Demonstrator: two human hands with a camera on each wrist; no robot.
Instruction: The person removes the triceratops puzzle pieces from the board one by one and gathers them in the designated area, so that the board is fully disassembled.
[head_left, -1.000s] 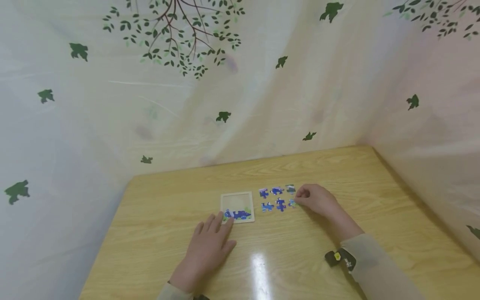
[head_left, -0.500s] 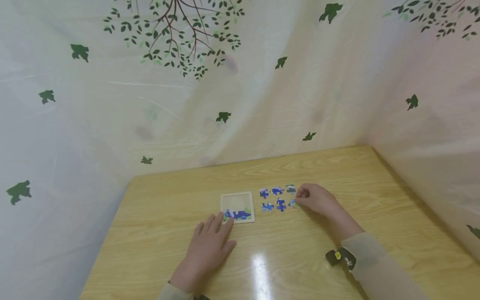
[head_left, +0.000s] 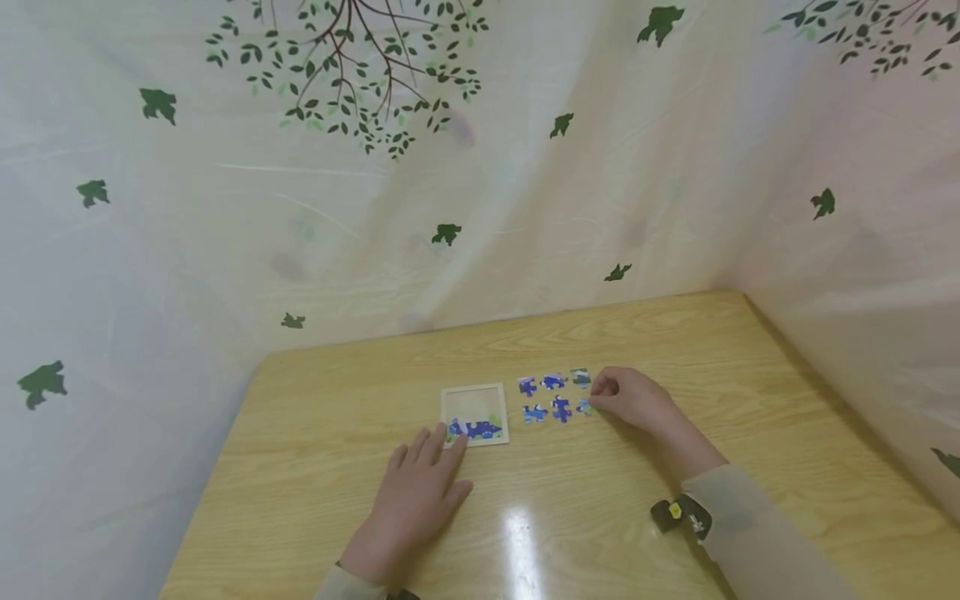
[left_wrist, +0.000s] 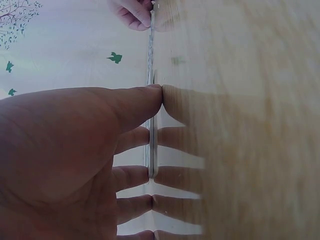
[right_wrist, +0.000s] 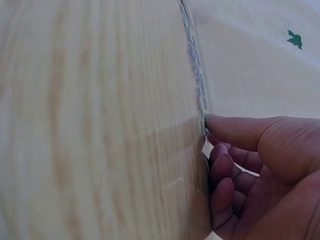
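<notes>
A: What is placed nearest on the pale wood-grain table [head_left: 300,483]?
B: The left hand [head_left: 420,492], its straight fingers laid at the near left rim of the square pale-wood frame [head_left: 505,412]. By light pressure there, the frame can be steadied. Only its near part is filled, by blue and green jigsaw pieces [head_left: 480,430].
A: And to the right?
B: The small blue-green jigsaw piece [head_left: 583,407], flat on the table, is met at its right edge by the curled right hand [head_left: 637,400]; whether it is pinched cannot be told. It is best lifted level, by opposite edges.
A: Farther off?
B: Three purple and grey-green jigsaw pieces [head_left: 553,381] are lined up, best left unbrushed.
</notes>
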